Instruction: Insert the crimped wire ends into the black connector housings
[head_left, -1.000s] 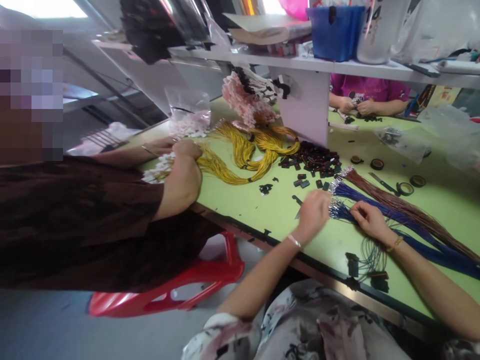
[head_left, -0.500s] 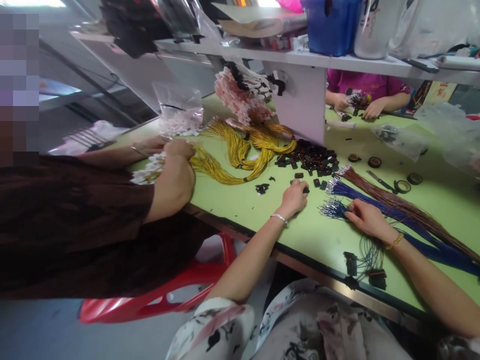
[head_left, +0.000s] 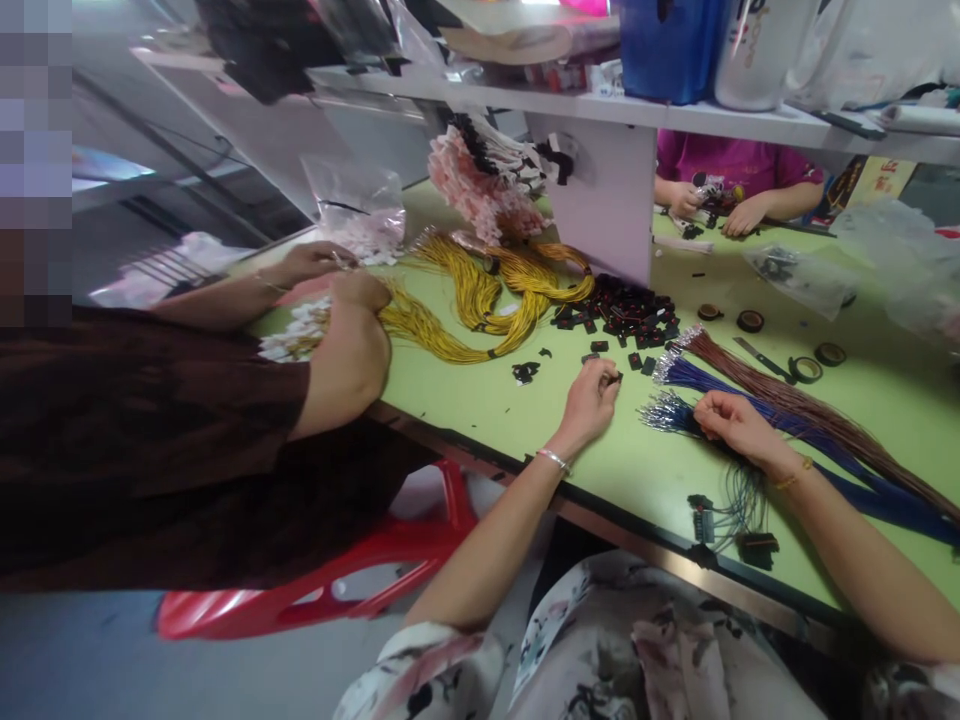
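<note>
My left hand hovers just above the green table, its fingertips pinched on a small black connector near the pile of black connectors. My right hand is closed on thin blue wires at the stripped ends of the blue bundle. A brown wire bundle lies beside the blue one. Finished blue leads with black connectors lie by the table's front edge.
A person in dark brown at the left handles yellow wires and white connectors. Another person in magenta works behind a white shelf post. Tape rolls and a cutter lie at the right. A red stool stands below.
My left hand went from the blue wire ends to the black connectors and picked one up. My right hand closed on blue wires and lifted a little.
</note>
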